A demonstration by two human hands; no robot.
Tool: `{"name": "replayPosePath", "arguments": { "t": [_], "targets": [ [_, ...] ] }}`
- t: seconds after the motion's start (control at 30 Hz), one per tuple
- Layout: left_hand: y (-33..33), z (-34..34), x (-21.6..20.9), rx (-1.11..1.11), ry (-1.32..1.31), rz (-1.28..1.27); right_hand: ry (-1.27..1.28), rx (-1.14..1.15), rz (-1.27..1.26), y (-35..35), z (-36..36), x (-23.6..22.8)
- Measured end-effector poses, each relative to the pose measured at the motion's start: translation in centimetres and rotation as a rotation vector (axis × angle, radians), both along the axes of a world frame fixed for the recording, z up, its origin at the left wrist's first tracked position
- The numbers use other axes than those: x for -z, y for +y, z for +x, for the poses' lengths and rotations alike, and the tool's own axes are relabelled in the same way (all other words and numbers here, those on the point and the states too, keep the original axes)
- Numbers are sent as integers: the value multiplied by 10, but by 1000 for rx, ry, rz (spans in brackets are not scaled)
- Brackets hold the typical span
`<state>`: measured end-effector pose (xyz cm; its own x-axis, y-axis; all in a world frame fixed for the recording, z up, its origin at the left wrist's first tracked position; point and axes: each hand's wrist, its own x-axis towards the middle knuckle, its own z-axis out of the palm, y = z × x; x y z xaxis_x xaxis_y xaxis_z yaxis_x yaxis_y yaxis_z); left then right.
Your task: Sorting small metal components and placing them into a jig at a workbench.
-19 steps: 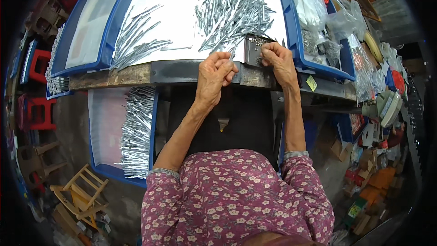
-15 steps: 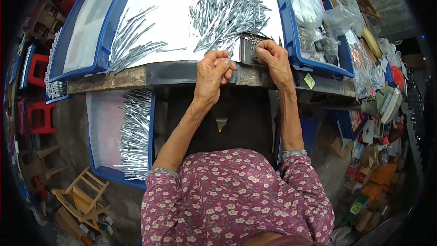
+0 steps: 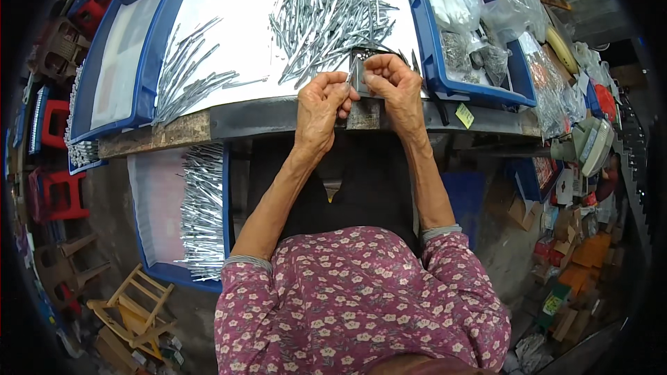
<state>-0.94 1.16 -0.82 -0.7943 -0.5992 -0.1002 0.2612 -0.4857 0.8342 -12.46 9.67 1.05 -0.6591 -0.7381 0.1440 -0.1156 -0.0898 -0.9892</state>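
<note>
Has a grey floor (image 3: 497, 260) with red plastic stools (image 3: 47, 194) at left, a pale wooden chair (image 3: 135, 314) below them, cardboard boxes (image 3: 520, 213) at right.

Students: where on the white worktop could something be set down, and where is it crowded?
The white worktop is bare between the slim grey pieces at left and the larger grey pile. A narrow bare strip separates that pile from the right blue tray. Crowded: the near edge, where left hand and right hand sit by the small dark dish.
</note>
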Motion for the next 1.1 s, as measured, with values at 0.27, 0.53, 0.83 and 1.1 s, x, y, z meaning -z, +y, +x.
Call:
{"name": "replayPosePath", "arguments": {
  "t": [0.27, 0.53, 0.83, 1.1],
  "targets": [
    [3, -1, -1, -30, -25, -50, 22, -9, -8, -1, 10, -5],
    [3, 0, -1, -42, -36, -54, 114, 30, 38, -3, 14, -3],
    [6, -2, -4, -120, -61, -75, 101, 56, 13, -6, 15, 0],
    [7, -3, -2, -147, -85, -97, 170, 85, 11, -5, 18, -2]
  ]
}}
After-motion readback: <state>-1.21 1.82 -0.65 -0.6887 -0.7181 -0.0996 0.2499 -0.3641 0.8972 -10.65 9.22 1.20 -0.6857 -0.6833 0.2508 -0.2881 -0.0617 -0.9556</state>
